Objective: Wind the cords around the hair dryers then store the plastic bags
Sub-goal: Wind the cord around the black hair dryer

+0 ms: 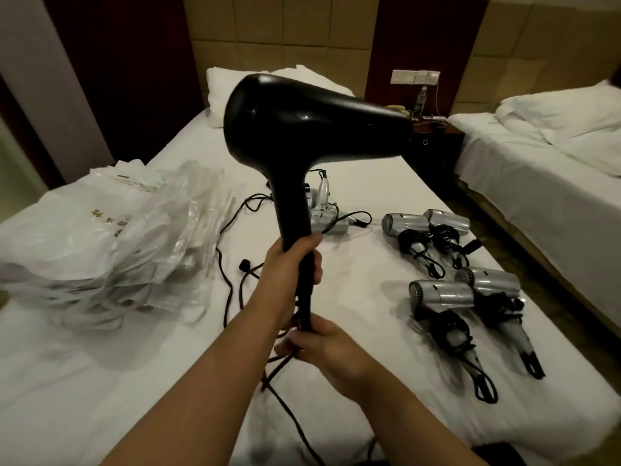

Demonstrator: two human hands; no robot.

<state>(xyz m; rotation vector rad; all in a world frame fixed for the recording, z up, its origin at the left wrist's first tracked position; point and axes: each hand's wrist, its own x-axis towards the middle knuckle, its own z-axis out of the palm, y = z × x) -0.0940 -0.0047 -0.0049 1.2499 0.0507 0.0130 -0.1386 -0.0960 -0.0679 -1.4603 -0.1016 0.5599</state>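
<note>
- Black hair dryer (302, 129) held upright at centre frame, nozzle toward the right; raised off the bed (369, 183), likely to leave room for the cord to pass round the handle
- Left hand (289, 267) wrapped firmly round the handle just above its base; serves as the steady anchor
- Right hand (322, 348) closed round the cord (279, 395) at the foot of the handle, lower centre; placed to begin the first turn, by judgement
- Rest of cord trailing loose toward the bottom edge; winding not yet visible on this dryer
- Four silver dryers (440, 294) at right, cords already wrapped, set apart as done
- One silver dryer (327, 220) behind the handle, cord loose
- Plastic bags (117, 237) heaped at left, not yet stored
</note>
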